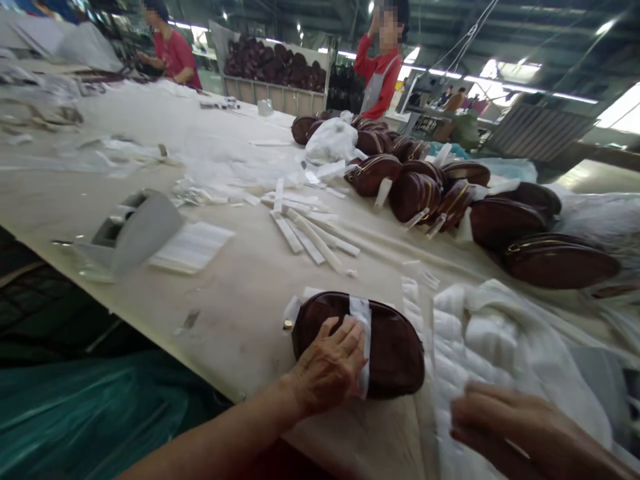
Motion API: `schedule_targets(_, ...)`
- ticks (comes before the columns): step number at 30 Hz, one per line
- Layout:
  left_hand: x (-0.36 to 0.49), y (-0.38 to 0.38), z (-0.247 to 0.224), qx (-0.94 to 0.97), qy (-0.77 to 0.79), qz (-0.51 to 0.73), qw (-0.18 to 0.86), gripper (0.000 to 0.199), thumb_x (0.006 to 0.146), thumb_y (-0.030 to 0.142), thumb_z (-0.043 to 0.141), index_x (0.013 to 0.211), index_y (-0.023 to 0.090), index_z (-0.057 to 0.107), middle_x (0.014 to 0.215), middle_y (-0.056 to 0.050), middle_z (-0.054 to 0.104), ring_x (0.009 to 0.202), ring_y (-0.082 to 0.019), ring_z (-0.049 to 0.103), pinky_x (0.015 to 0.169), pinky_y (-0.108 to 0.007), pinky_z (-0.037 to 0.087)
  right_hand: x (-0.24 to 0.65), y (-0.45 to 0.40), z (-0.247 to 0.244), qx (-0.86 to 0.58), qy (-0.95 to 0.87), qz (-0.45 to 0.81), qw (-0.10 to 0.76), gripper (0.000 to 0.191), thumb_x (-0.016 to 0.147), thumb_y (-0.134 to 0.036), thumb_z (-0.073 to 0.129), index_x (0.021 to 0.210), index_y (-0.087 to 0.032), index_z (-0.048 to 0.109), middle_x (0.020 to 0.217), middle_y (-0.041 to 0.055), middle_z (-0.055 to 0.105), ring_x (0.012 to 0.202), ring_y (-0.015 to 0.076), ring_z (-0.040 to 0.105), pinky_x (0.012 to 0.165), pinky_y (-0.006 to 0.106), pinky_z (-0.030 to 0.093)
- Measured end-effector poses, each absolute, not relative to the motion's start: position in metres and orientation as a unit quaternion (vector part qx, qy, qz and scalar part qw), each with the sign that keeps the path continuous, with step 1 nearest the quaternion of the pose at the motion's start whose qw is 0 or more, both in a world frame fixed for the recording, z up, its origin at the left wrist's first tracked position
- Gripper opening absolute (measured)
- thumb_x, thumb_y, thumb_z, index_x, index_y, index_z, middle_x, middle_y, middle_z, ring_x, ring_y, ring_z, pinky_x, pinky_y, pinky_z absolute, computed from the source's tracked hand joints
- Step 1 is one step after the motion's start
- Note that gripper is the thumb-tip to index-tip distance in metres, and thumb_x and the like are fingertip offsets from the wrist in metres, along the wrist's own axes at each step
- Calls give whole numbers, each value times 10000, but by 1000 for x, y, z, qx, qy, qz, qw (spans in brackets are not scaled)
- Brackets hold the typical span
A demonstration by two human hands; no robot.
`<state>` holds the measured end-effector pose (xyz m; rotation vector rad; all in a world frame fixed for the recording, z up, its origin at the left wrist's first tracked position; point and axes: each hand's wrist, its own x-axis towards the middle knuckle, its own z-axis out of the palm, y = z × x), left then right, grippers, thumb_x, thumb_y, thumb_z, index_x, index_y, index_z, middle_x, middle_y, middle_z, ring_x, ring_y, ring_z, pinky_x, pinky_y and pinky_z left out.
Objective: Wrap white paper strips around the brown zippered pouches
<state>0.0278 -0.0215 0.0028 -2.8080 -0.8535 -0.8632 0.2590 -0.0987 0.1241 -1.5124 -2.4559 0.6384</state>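
Observation:
A dark brown oval zip pouch (395, 350) lies on the table in front of me, with a white strip (361, 310) running across its middle. My left hand (333, 363) rests on top of the pouch, fingers slightly spread and touching the strip. A small gold-coloured metal piece (287, 325) shows at the pouch's left end. To the right, my right hand (515, 423) is over white padded sheets (455, 340), apart from the pouch. Motion blurs its fingers, so whether they hold anything is unclear.
More brown pouches (560, 260) are heaped along the right side. Loose white strips (305, 233) lie mid-table, left of them a grey tape dispenser (135, 230) and a white stack (193, 247). The table edge (125, 317) runs along the left. Co-workers (383, 73) are beyond the table.

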Motion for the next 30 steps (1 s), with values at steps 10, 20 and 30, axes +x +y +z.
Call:
schedule_targets(10, 25, -20, 2, -914, -279, -292, 25, 305, 950, 240, 403, 1153, 85, 570, 1244, -127, 564, 1216, -271, 460, 985, -423, 338, 203, 61, 95, -422, -879, 142, -172, 177, 888, -192, 495, 771, -189, 628, 731, 21, 615, 649, 119, 556, 587, 219, 313)
schedule_targets(20, 25, -19, 1, -915, -280, -290, 10, 309, 939, 228, 410, 1150, 73, 575, 1241, -153, 556, 1211, -293, 469, 973, -434, 346, 193, 99, 84, -482, -814, 280, -164, 57, 693, -258, 699, 686, -205, 719, 552, -26, 619, 551, 106, 538, 536, 199, 344)
schedule_targets(30, 26, -19, -2, -911, -278, -303, 12, 297, 943, 235, 415, 1140, 68, 561, 1201, -138, 564, 1197, -265, 474, 967, -407, 364, 223, 99, 55, -627, -719, 295, 39, 215, 761, -312, 577, 833, -147, 695, 652, 29, 670, 587, 145, 601, 588, 254, 470)
